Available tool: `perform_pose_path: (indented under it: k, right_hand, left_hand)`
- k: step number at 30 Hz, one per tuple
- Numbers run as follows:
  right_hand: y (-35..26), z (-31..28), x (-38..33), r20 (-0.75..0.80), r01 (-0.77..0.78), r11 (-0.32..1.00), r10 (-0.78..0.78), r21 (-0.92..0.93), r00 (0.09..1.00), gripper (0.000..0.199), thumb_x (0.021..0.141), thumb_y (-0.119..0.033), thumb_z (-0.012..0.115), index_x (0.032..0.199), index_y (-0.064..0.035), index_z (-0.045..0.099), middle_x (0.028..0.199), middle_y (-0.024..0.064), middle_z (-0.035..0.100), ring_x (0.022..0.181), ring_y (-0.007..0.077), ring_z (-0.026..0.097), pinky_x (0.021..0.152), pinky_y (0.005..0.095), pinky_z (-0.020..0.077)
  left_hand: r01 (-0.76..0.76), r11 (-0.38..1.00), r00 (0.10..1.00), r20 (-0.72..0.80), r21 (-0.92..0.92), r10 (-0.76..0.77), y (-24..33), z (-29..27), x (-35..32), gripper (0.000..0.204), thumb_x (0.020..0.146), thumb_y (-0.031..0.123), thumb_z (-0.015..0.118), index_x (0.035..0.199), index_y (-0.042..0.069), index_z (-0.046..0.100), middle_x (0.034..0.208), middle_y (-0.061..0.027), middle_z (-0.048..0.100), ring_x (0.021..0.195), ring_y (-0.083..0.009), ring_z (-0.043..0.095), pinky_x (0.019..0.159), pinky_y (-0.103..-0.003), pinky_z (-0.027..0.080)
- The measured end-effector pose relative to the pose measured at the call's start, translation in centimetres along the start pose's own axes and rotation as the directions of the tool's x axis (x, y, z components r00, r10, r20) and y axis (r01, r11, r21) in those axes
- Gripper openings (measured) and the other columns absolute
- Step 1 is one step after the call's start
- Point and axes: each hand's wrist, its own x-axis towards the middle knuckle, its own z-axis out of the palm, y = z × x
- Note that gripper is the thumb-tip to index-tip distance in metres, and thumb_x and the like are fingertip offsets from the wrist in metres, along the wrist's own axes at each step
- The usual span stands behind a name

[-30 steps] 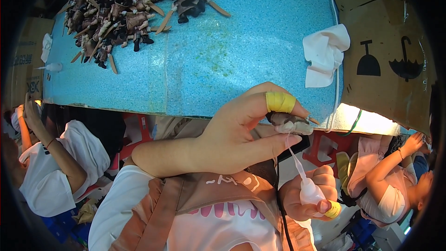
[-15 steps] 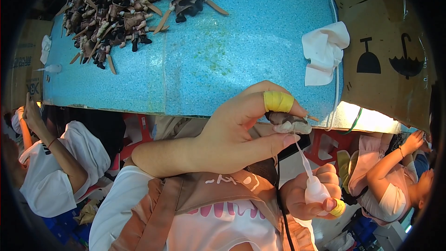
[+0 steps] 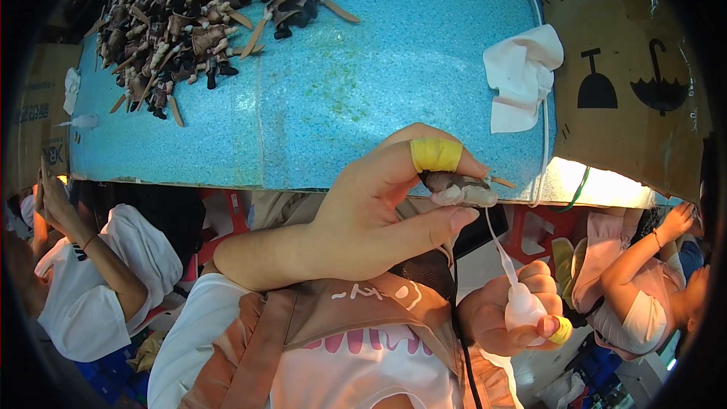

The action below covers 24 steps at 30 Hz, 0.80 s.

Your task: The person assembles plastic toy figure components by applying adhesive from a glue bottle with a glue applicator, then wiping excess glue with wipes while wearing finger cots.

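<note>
Between the fingers and thumb of my left hand (image 3: pixel 363 216), a small painted figurine (image 3: pixel 463 192) in dark brown and pale tones lies sideways, just off the table's front edge. A thin tan stick (image 3: pixel 501 182) pokes out beside it. Yellow tape wraps my left index finger. Lower right, my right hand (image 3: pixel 488 318) has its fingers closed round a small white squeeze bottle (image 3: pixel 524 306), its taped thumb against the side. The bottle's long thin nozzle (image 3: pixel 506 256) points up, with its tip at the figurine's underside. Whether liquid comes out cannot be seen.
A heap of similar figurines with flat tan sticks (image 3: pixel 174 30) covers the far left of the blue table (image 3: pixel 394 53). A white cloth (image 3: pixel 522 68) and a cable lie at right, by a cardboard box (image 3: pixel 621 7). Another squeeze bottle (image 3: pixel 85 121) lies far left. People sit on both sides.
The figurine and my left hand have shifted slightly up and left, and the left thumb has eased lower. The bottle has moved a little right. The whole view has shifted slightly.
</note>
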Motion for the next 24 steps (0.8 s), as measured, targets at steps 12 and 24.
perform_pose_path:
  k: [12,24]
  right_hand:
    - [0.11,-0.32,0.33,0.021,-0.016,1.0,0.016,-0.012,1.0,0.013,0.088,-0.024,0.051,0.089,-0.0124,0.045,0.055,-0.0015,0.04,0.043,0.0114,0.035,0.044,0.0263,0.0252]
    - [0.22,-0.16,-0.35,-0.068,-0.005,0.999,0.008,0.047,0.998,0.016,0.086,-0.023,0.052,0.08,-0.0099,0.045,0.058,-0.0013,0.027,0.051,0.0123,0.025,0.052,0.0301,0.02]
  left_hand:
    - [-0.035,0.999,0.999,-0.042,-0.01,0.034,-0.25,0.31,0.26,0.033,0.078,-0.006,0.057,0.11,-0.002,0.05,0.111,-0.0134,0.046,0.098,-0.0184,0.051,0.087,-0.031,0.04]
    - [-0.017,0.998,0.997,-0.072,-0.055,0.013,-0.32,0.61,0.2,0.031,0.079,-0.005,0.057,0.109,-0.001,0.05,0.108,-0.0119,0.048,0.097,-0.0178,0.052,0.086,-0.03,0.04]
